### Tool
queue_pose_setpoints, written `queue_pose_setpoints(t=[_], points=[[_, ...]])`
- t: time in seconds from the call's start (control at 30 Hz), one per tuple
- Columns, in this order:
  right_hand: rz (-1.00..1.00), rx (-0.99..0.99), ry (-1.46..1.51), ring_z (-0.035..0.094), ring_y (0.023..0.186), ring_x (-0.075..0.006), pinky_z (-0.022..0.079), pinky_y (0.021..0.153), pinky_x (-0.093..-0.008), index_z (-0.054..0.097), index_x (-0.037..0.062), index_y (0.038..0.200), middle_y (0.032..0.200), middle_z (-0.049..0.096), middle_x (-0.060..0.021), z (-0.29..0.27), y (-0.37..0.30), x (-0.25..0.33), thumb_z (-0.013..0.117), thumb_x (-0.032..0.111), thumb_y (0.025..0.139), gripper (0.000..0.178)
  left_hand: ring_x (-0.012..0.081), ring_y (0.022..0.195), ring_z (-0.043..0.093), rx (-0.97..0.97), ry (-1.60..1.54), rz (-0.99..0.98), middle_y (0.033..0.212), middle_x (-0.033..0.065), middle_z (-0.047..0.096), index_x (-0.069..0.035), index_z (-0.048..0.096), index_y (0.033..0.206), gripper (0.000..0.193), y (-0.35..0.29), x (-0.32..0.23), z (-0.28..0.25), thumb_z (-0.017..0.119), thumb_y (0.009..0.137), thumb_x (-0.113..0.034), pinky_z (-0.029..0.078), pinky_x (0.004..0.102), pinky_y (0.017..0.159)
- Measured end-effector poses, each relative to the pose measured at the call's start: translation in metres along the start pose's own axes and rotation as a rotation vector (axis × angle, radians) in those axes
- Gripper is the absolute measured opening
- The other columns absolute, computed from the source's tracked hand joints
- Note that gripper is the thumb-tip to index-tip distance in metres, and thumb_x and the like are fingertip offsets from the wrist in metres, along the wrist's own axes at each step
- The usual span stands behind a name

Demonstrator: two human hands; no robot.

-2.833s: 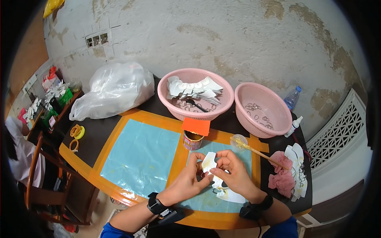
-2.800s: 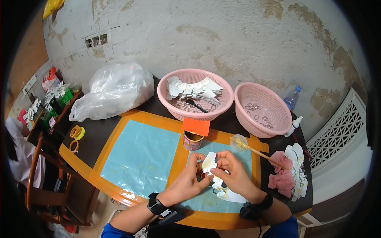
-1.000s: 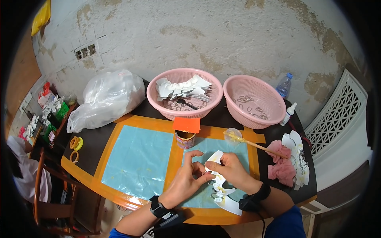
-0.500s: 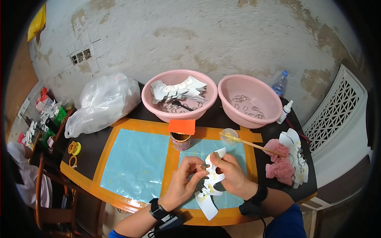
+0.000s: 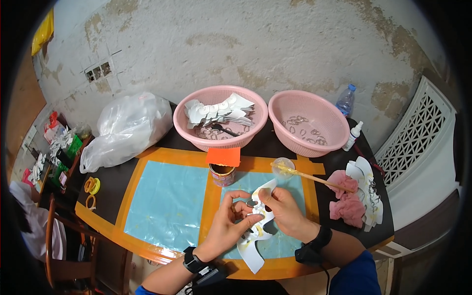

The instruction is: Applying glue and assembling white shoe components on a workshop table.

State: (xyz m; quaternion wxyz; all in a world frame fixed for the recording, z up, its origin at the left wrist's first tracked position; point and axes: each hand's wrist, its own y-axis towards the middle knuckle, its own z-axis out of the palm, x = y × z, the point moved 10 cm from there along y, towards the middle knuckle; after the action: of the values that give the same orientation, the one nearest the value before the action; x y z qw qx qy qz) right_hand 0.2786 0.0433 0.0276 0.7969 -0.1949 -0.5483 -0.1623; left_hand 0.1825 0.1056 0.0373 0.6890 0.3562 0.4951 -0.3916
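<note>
A white cut-out strip (image 5: 251, 255) with yellowish smears and curved notches hangs tilted over the right blue sheet. My right hand (image 5: 287, 212) grips its upper part, thumb on top. My left hand (image 5: 227, 223) is curled at the strip's left edge. A small shiny ring (image 5: 251, 202) shows by its index fingertip, and its thumb lies against the strip. The fingers' hold on the ring is partly hidden. Just beyond the hands stands an open tin (image 5: 222, 176) with an orange card (image 5: 223, 157) across its top.
Two pink baskets (image 5: 309, 123) stand at the back, holding rings; the left also holds white pieces (image 5: 219, 110). A stick (image 5: 314, 178) rests across a small clear cup (image 5: 283, 168) and pink cloth (image 5: 346, 196). White strips (image 5: 366, 194) lie at right, a plastic bag (image 5: 130, 128) at left.
My left fingers have loosened from a tight pinch and spread a little, so the ring shows more plainly. The strip has shifted slightly left in my right hand.
</note>
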Motion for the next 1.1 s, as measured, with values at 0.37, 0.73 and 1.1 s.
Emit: queue_pose_setpoints(t=[0.37,0.73,1.1], points=[[-0.112,0.258,-0.089,0.057,0.1,-0.0103,0.047,0.086,-0.0275,0.049,0.0028,0.123,0.108,0.057,-0.0045,0.013,0.0,-0.001,0.057,0.067,0.087,0.074,0.0026,0.073,0.057,-0.051,-0.107,0.003,0.086,0.002,0.064,-0.002,0.047,0.116,0.037,0.002,-0.006,-0.007,0.072,0.089,0.0,0.044,0.0181,0.062],[-0.589,0.068,-0.267,0.057,0.11,-0.021,0.044,0.097,-0.0312,0.056,0.0019,0.12,0.116,0.059,-0.0092,0.003,-0.012,0.076,0.066,0.003,0.085,0.037,0.0032,0.074,0.056,-0.048,-0.048,-0.058,0.088,0.0011,0.061,-0.005,0.044,0.116,0.041,0.001,0.001,-0.011,0.074,0.088,-0.002,0.045,0.018,0.064],[-0.402,0.177,-0.536,0.062,0.102,-0.0167,0.053,0.077,-0.0266,0.067,0.0007,0.101,0.111,0.061,-0.0088,0.013,-0.004,0.053,0.069,-0.004,0.083,0.018,0.0097,0.085,0.062,-0.005,-0.035,-0.071,0.091,0.0034,0.064,-0.005,0.037,0.131,0.049,-0.002,-0.002,-0.009,0.069,0.092,-0.006,0.05,0.0244,0.078]])
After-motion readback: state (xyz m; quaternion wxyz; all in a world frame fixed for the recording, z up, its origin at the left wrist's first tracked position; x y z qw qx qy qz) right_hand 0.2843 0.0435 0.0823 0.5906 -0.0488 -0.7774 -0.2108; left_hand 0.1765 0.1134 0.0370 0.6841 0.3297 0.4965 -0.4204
